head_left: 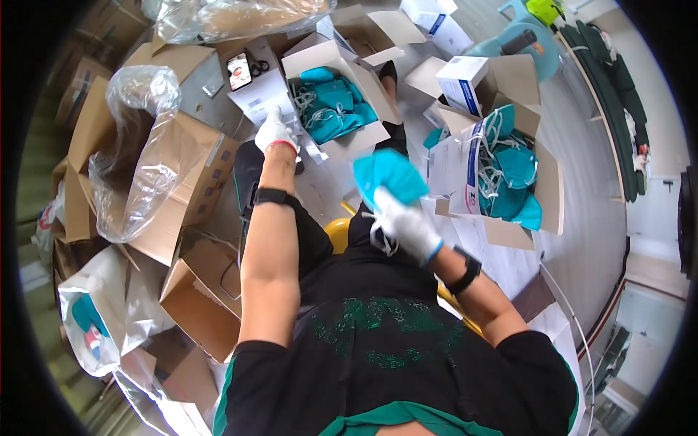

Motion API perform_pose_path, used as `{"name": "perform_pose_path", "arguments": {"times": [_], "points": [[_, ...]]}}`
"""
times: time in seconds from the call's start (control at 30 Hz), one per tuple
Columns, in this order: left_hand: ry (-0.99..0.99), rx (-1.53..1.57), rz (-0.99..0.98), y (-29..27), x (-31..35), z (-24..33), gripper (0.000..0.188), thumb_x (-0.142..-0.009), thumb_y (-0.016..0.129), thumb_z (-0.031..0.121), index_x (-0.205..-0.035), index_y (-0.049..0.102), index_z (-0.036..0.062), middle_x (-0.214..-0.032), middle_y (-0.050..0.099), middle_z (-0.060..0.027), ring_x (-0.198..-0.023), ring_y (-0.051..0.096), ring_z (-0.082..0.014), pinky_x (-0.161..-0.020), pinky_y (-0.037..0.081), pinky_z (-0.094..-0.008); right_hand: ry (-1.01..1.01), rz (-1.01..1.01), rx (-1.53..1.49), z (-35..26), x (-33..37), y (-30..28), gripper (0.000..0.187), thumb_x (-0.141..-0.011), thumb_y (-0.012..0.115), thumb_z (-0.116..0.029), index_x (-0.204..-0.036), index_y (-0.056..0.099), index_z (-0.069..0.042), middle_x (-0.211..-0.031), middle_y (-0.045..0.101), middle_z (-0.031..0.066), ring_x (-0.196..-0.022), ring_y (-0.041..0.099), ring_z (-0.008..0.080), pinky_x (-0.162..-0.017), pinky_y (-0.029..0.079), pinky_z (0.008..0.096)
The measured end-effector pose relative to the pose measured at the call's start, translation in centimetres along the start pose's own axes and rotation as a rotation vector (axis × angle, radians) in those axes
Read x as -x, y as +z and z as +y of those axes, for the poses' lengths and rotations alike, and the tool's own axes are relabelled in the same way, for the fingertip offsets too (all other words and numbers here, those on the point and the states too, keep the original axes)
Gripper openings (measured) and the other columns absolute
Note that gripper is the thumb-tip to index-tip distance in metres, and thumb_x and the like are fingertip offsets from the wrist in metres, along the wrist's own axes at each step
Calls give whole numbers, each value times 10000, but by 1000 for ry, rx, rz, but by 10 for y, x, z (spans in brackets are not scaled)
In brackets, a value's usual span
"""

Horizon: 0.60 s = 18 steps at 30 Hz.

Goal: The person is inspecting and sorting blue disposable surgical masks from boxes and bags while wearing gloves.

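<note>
In my white-gloved right hand (403, 227) I hold a teal face mask (390, 176) above my lap, slightly blurred, its white straps dangling below my fingers. My left hand (277, 136), also gloved in white, is at the near side of a white box (263, 102). Its fingers look curled, but white glove against white box hides what they may hold. Just right of it, an open carton (376, 133) contains a loose heap of teal masks (331, 105). Farther right, another open carton (550, 185) holds more teal masks (518, 168) with tangled white straps.
A phone (238, 71) and black scissors (257, 64) lie on the white box. Open brown cartons (203, 163) and clear plastic (138, 192) crowd the left. A white bag (80, 349) with something teal inside sits lower left. A blue stool (520, 40) stands at the far right.
</note>
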<state>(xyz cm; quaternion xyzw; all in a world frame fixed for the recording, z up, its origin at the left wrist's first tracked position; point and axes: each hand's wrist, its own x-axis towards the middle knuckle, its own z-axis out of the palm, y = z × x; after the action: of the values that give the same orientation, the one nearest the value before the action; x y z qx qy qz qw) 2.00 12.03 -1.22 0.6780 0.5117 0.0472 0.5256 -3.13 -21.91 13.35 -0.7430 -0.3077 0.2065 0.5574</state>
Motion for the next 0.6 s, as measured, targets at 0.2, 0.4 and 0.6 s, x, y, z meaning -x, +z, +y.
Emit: {"name": "perform_pose_path", "arguments": {"times": [0.2,0.4,0.6], "points": [[157,546,-446,6,146,15,374,-967,683,362,-1085,652,8,-884,682,-49,-679,640,-162,-580,534,-247,312,106,-113,40,-80,-27,166,-992,645,-258,-956,655,-97,-660,547,-27,-560,540,65,-515,422,244],[-58,987,-477,45,203,-5,346,-992,668,317,-1239,678,75,-1184,681,-56,-1011,651,-163,-877,537,-315,350,-228,867,23,-75,36,650,-869,596,-171,-1462,400,9,-1300,553,274,-943,638,385,-700,521,505],[-121,1142,-618,-9,157,-17,193,-1010,646,288,-1041,648,98,-843,645,2,-623,547,-90,-571,475,-224,-448,63,559,-18,-41,5,304,-863,685,-241,-1083,653,-34,-1059,661,178,-897,655,361,-798,539,427]]}}
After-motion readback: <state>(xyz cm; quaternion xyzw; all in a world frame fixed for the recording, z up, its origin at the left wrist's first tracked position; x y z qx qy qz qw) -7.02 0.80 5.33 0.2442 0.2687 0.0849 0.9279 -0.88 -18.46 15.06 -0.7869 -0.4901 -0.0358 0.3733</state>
